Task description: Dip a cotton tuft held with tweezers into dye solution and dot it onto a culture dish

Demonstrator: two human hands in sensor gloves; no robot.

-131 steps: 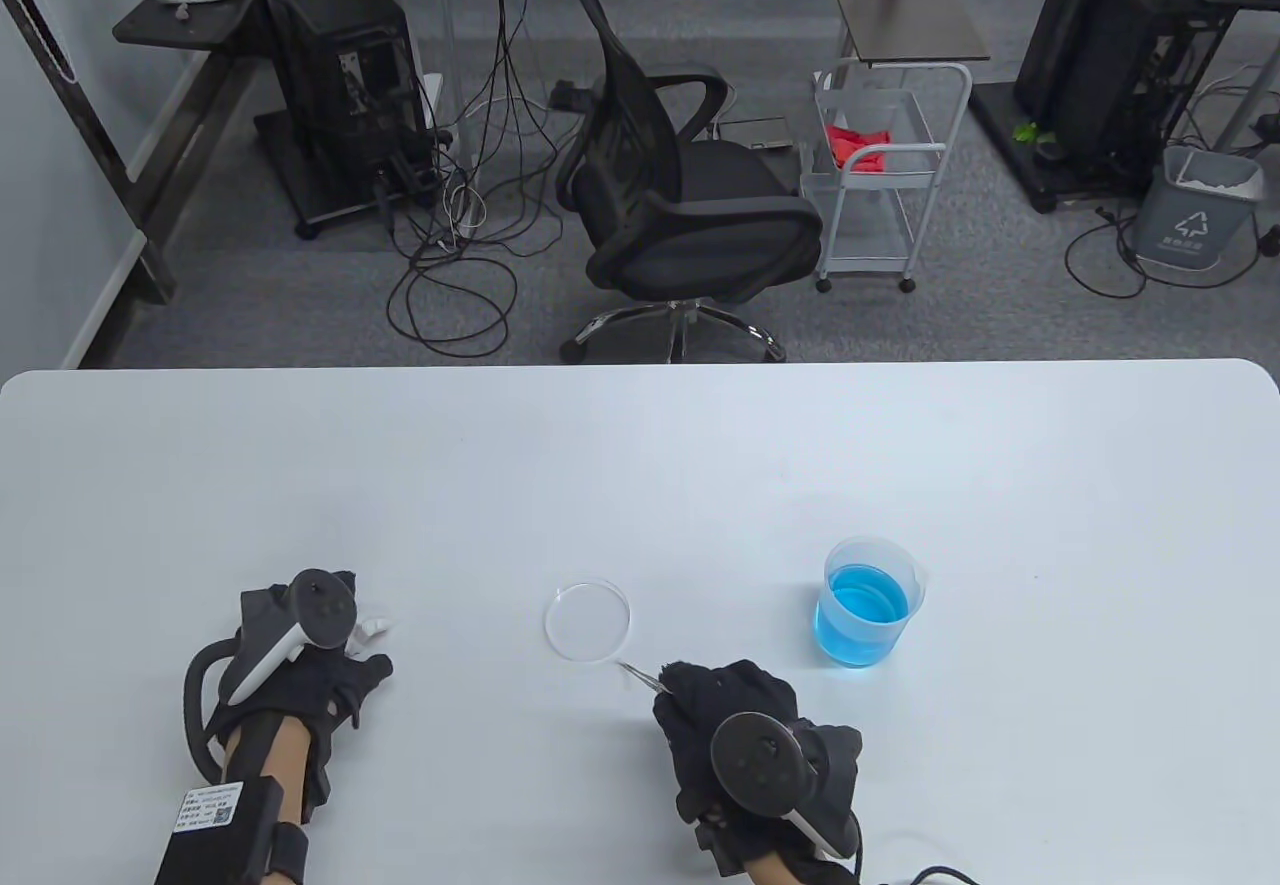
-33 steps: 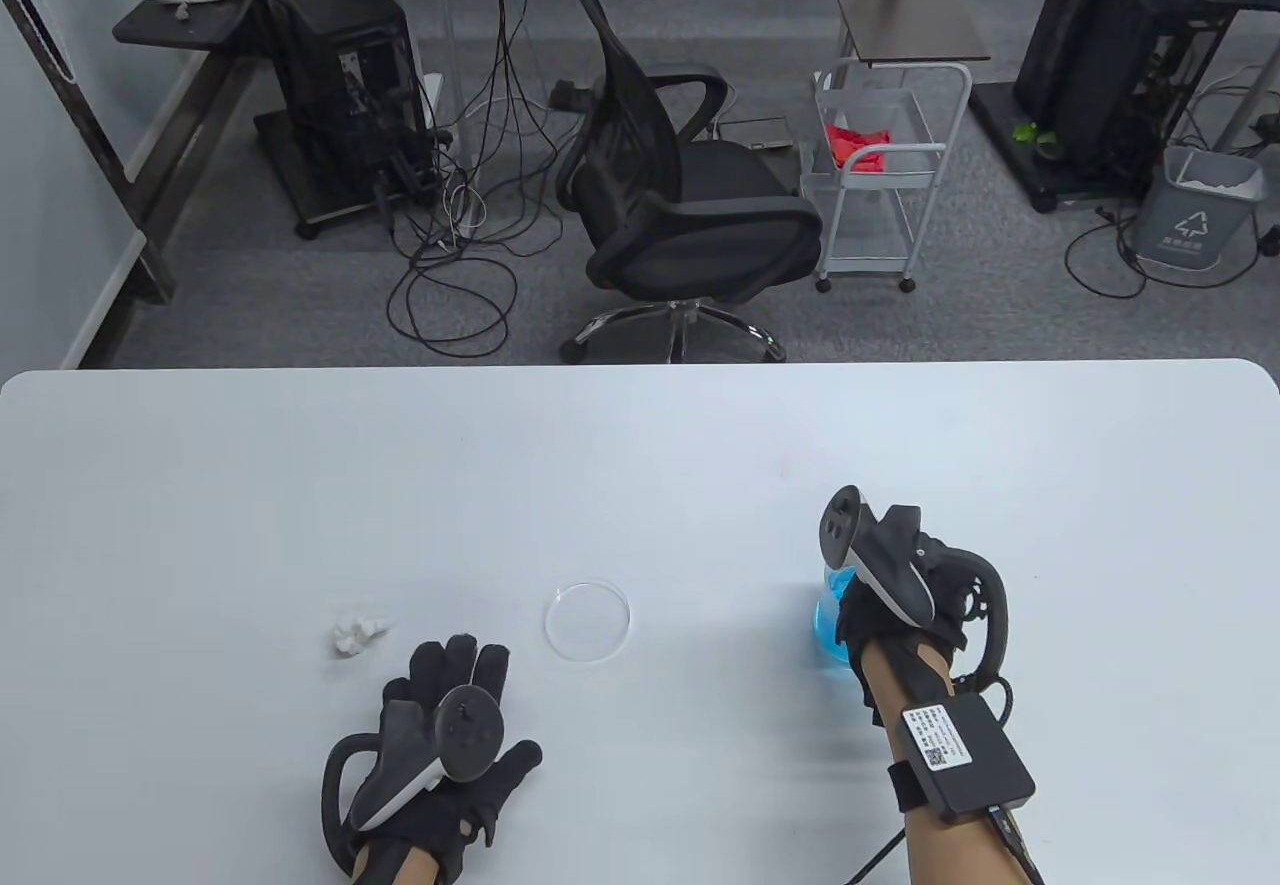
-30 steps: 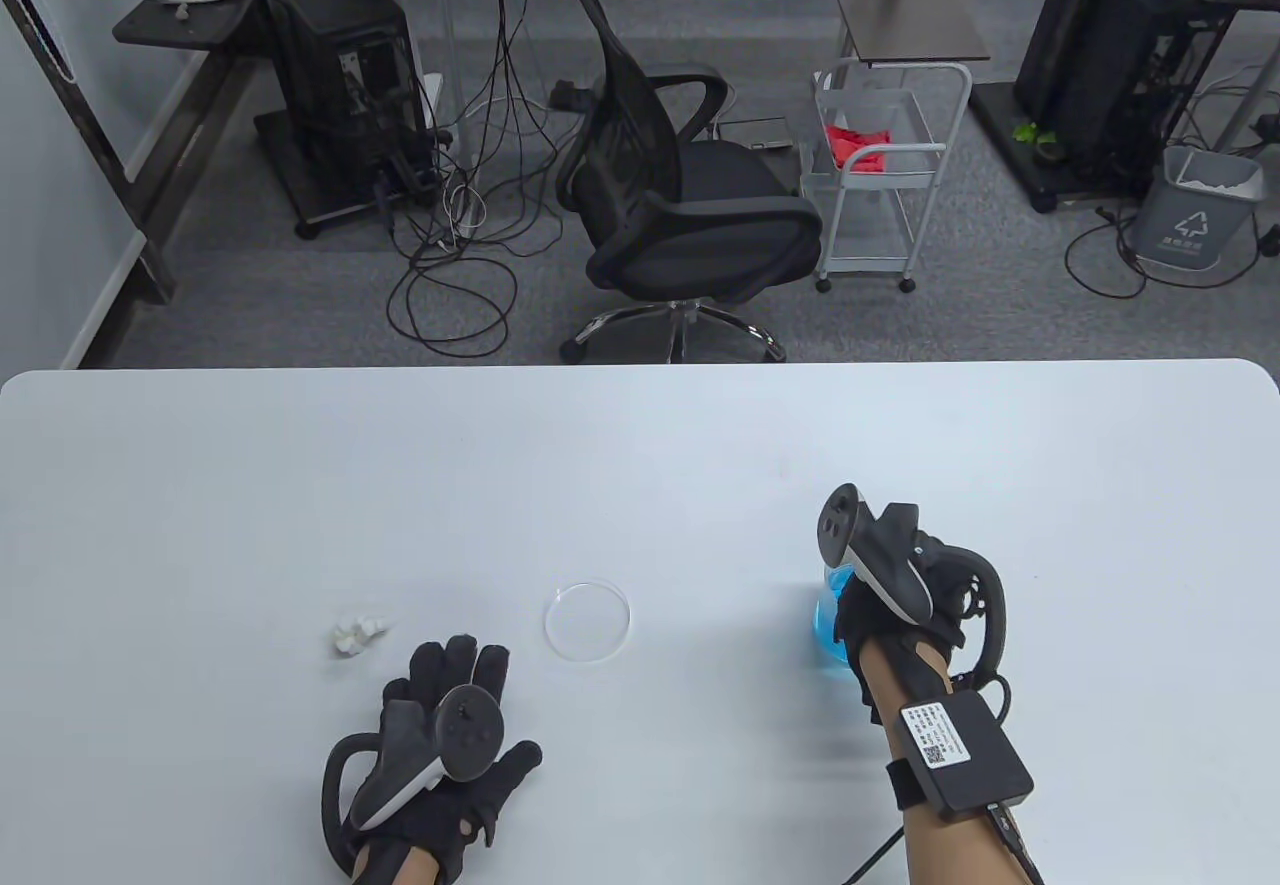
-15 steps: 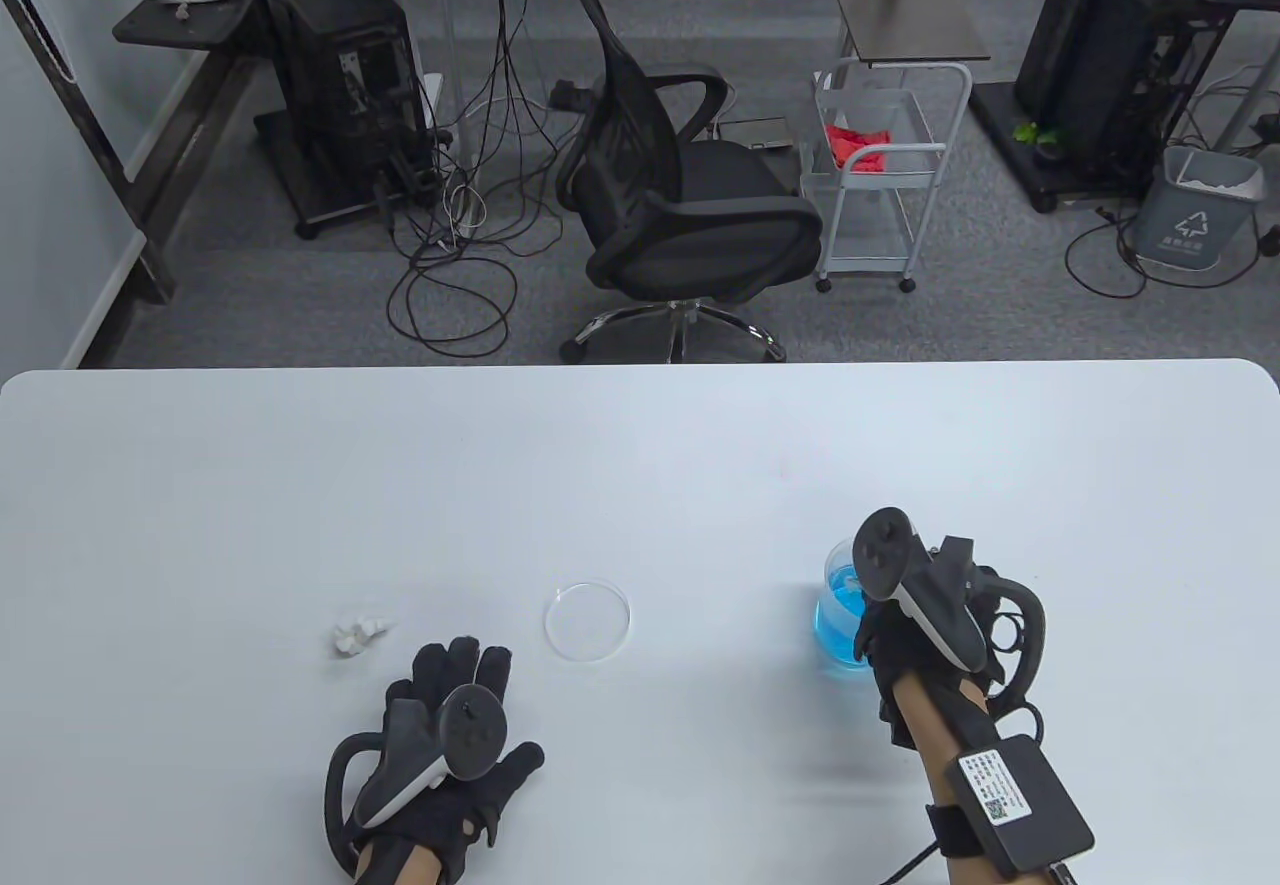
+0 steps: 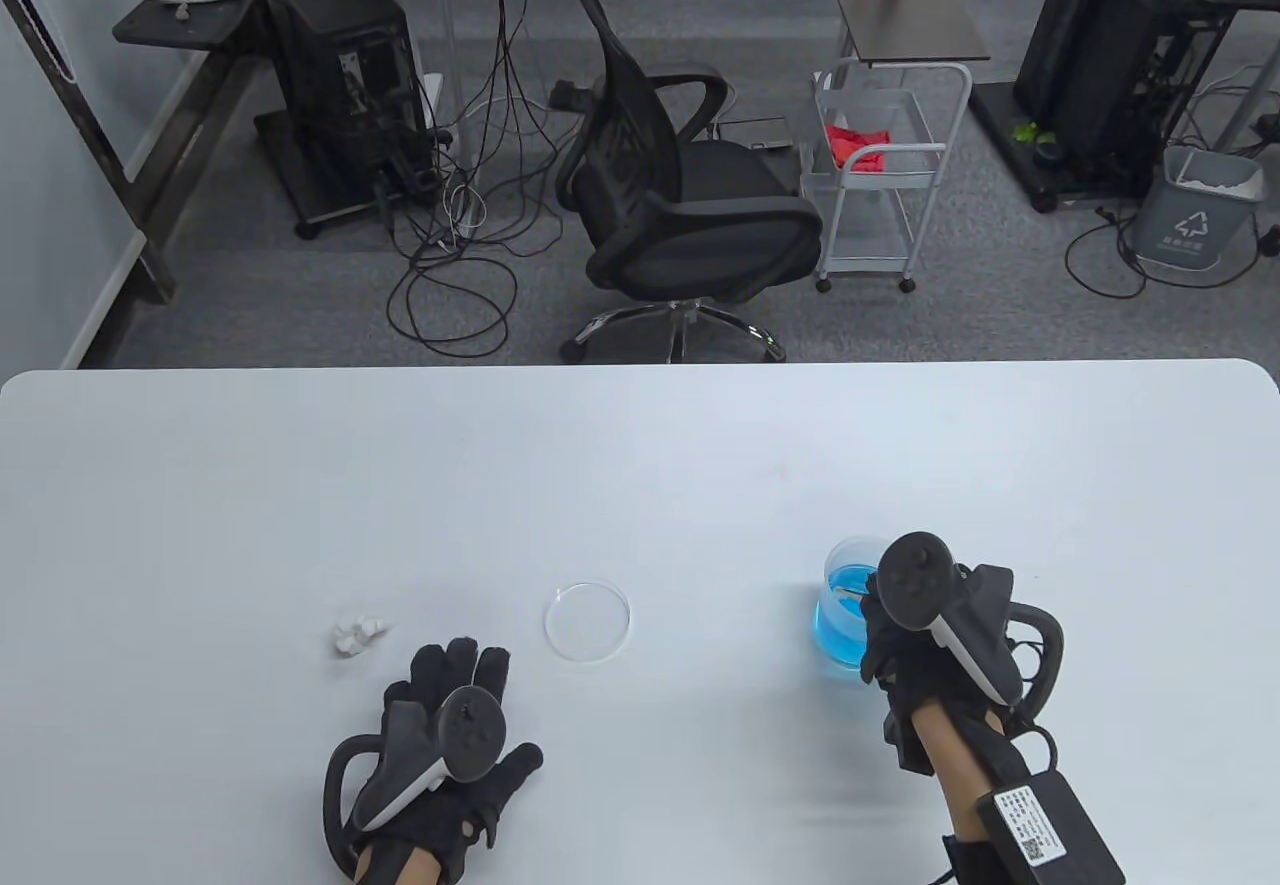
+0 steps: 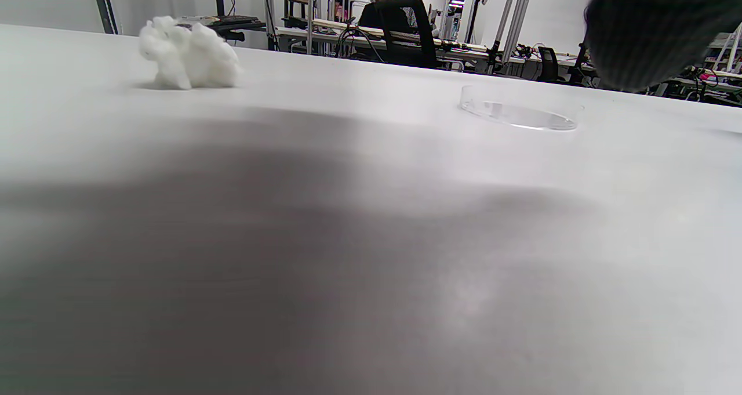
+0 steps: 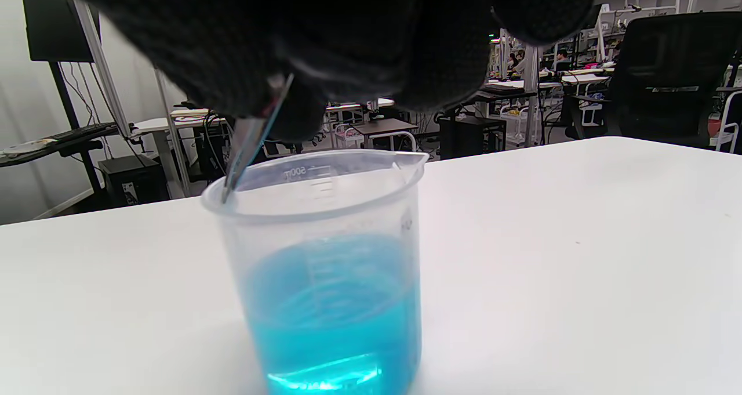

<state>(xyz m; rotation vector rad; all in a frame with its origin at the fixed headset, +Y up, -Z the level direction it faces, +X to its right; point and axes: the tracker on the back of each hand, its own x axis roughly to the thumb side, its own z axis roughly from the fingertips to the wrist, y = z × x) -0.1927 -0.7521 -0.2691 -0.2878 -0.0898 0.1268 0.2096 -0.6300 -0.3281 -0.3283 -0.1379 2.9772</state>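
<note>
A clear beaker [image 5: 845, 615] holding blue dye [image 7: 336, 314] stands at the right of the table. My right hand [image 5: 878, 630] hovers at its near right rim and pinches metal tweezers [image 7: 252, 142], which slant down into the beaker [image 7: 324, 256]. Their tips are behind the beaker wall, so I cannot make out a tuft. The empty culture dish [image 5: 588, 620] sits mid-table, also seen as dish [image 6: 519, 111]. A white cotton pile [image 5: 355, 633] lies left of it. My left hand [image 5: 462, 667] lies flat and spread on the table, holding nothing.
The white table [image 5: 640, 465] reaches to a far edge, beyond which stand a black office chair [image 5: 690, 195] and a white trolley [image 5: 880, 175]. Cotton pile [image 6: 188, 55] lies just ahead of my left hand, whose one fingertip [image 6: 649, 29] shows.
My right hand has drawn back toward me and to the right, uncovering the beaker, with the tweezers still slanting into it. Earlier it held them by the dish. The left hand stays flat.
</note>
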